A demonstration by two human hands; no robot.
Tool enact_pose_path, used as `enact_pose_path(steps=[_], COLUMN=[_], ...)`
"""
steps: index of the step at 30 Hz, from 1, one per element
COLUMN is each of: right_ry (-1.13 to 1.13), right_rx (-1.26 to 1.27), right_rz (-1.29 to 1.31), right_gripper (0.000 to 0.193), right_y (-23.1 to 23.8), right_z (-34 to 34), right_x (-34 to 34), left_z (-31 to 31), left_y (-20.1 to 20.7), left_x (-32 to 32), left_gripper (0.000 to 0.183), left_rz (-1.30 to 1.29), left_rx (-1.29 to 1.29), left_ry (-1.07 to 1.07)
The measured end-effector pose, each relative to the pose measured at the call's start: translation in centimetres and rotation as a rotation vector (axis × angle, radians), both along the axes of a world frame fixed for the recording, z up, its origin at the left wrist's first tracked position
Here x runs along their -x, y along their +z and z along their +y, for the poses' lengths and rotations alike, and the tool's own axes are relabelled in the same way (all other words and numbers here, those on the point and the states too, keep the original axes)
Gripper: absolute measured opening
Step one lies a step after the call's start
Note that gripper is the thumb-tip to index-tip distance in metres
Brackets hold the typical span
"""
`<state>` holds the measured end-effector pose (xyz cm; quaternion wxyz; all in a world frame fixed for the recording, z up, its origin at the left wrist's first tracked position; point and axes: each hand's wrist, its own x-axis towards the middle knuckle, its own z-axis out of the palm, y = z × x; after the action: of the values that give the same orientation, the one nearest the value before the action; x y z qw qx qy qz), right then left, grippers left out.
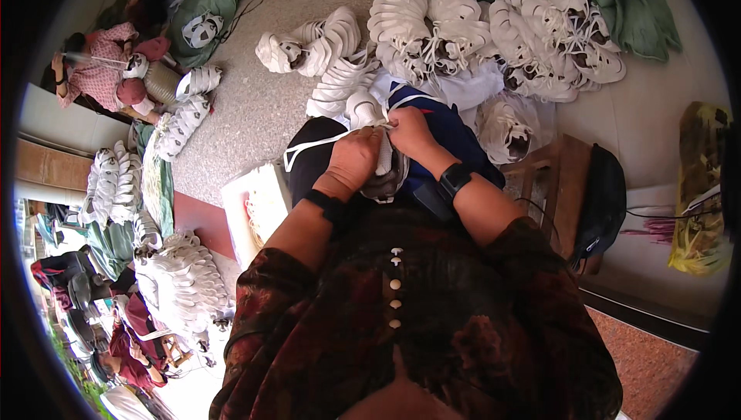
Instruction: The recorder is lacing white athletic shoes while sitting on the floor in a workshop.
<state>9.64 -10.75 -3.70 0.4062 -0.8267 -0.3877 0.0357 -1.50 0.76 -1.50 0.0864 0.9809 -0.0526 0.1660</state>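
A white shoe (385, 160) with a grey inner opening lies in my lap, its opening turned toward me. Both hands meet over its lacing. The fingers of my left hand (355, 159) are closed in a pinch on a white shoelace (310, 144), which loops out to the left. Close beside it, my right hand (411, 136) pinches the lace too, fingers pressed together. Exactly how the lace runs under the fingertips is hidden. Dark blue cloth (461, 142) covers my lap to the right, with black cloth to the left.
Rows of nested white shoes (432, 30) lie on the floor ahead, beside green sacks (629, 3). A wooden stool (552, 181) with a black bag (604, 204) stands at right. Left are a white box (258, 204), more shoe piles (181, 285) and people (104, 61) seated nearby.
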Motion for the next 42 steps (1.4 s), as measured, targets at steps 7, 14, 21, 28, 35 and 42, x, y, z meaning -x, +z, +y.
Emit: enact_pose_path(steps=[7,14,21,28,35,42], right_ry=[-0.011,0.052,0.112,0.073,0.001,0.052], right_rx=[0.055,-0.065,-0.012,-0.106,-0.143,-0.267], right_rz=[-0.071,-0.150,0.156,0.388,0.434,0.384], right_gripper=[0.008,0.010,0.004,0.016,0.015,0.009], right_y=[0.2,-1.4,-0.3,-0.8,-1.3,-0.7], right_z=[0.1,0.8,0.5,0.7,0.6,0.6], right_x=[0.8,-0.3,-1.1,-1.0,-0.9,-0.5], left_z=[0.0,0.1,-0.4,-0.8,-0.8,-1.1], left_y=[0.2,0.1,-0.1,-0.7,1.1,8.6], left_x=[0.2,0.2,-0.2,-1.8,-2.0,6.8], left_gripper=[0.029,0.026,0.010,0.022,0.015,0.010], left_rz=[-0.030,0.113,0.059,0.050,0.324,0.684], left_rx=[-0.057,-0.089,-0.012,0.161,0.040,0.772], left_ry=[-0.081,-0.107,0.060,0.221,0.191,-0.591])
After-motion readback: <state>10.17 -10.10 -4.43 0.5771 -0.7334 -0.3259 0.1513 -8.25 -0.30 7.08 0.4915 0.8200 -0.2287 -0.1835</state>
